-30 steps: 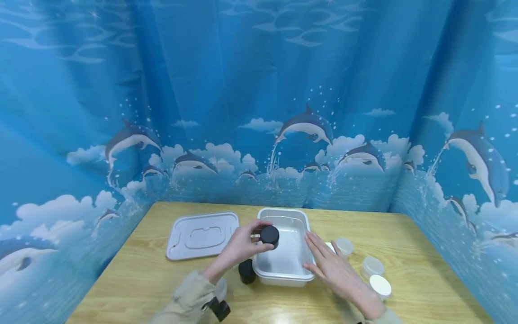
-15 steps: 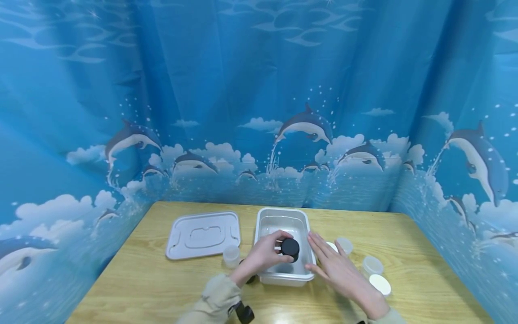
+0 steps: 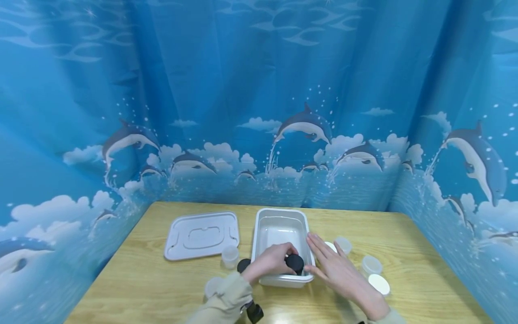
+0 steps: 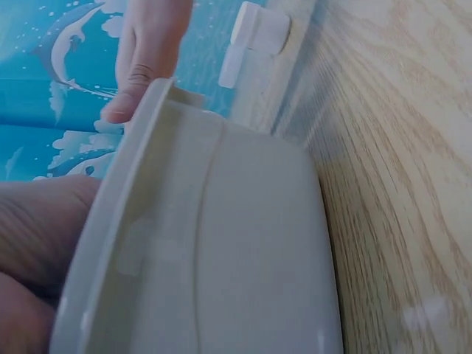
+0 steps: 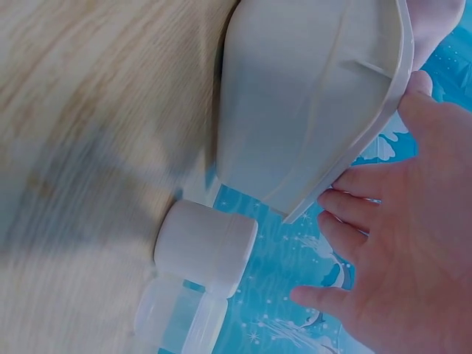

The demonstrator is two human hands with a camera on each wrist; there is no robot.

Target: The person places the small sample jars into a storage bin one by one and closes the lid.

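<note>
In the head view a white rectangular box [image 3: 279,211] stands in the middle of the wooden table. Down inside its near right corner, my left hand [image 3: 272,261] grips a small round black container [image 3: 295,263] by the side. The box wall [image 4: 251,243] hides most of that hand's fingers in the left wrist view. My right hand [image 3: 333,269] rests with straight fingers against the box's right rim, as the right wrist view also shows. A second black container [image 3: 243,264] stands just left of the box, partly behind my left wrist.
A white lid [image 3: 202,237] lies flat at the left. Two translucent cups, one near the lid [image 3: 230,257] and one by my left sleeve [image 3: 212,286], stand left of the box. Right of it are white-topped jars [image 3: 379,284] and clear cups [image 3: 371,264]. A dolphin-print curtain [image 3: 243,90] surrounds the table.
My left hand has carried the black container from over the box's left side rightward and nearer, then down into the near right corner. My right hand has stayed at the rim.
</note>
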